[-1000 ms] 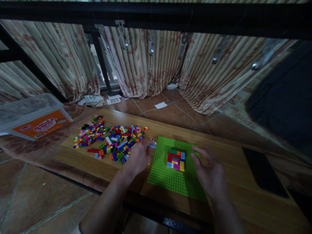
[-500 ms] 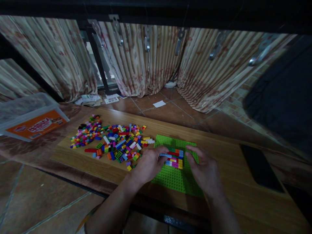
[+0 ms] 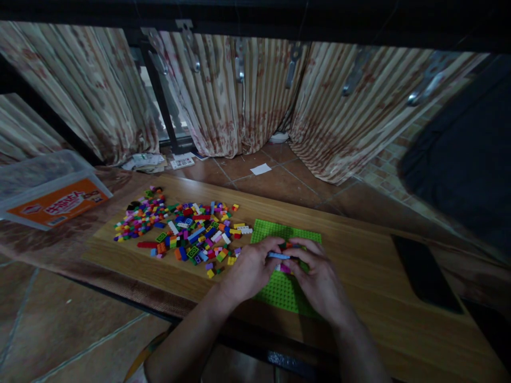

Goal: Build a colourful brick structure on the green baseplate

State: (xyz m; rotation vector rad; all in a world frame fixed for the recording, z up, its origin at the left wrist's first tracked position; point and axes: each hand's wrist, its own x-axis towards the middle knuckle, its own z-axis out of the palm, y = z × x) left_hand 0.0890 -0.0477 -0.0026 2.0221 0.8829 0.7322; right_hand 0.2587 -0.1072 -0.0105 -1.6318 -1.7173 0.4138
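A light blue building brick (image 3: 278,256) is pinched between my two hands over the green baseplate (image 3: 279,291). My left hand (image 3: 249,266) closes thumb and fingers on the brick's left end. At its right end, my right hand (image 3: 319,271) grips with thumb and forefinger. Beneath and behind the fingers, a block of coloured bricks (image 3: 284,268) is built up on the baseplate; most of it is hidden by my hands. Loose bricks (image 3: 195,234) of many colours lie in a spread pile left of the baseplate.
A wooden board (image 3: 371,260) carries the bricks and baseplate. To the right lies a black flat phone-like slab (image 3: 427,274). A clear plastic tub (image 3: 56,194) with an orange label stands at far left. Striped curtains (image 3: 255,96) hang behind; a paper (image 3: 261,169) lies on the floor.
My right hand has moved left and taken hold of the light blue brick's right end. My left hand still holds the brick, and the built block is now mostly covered.
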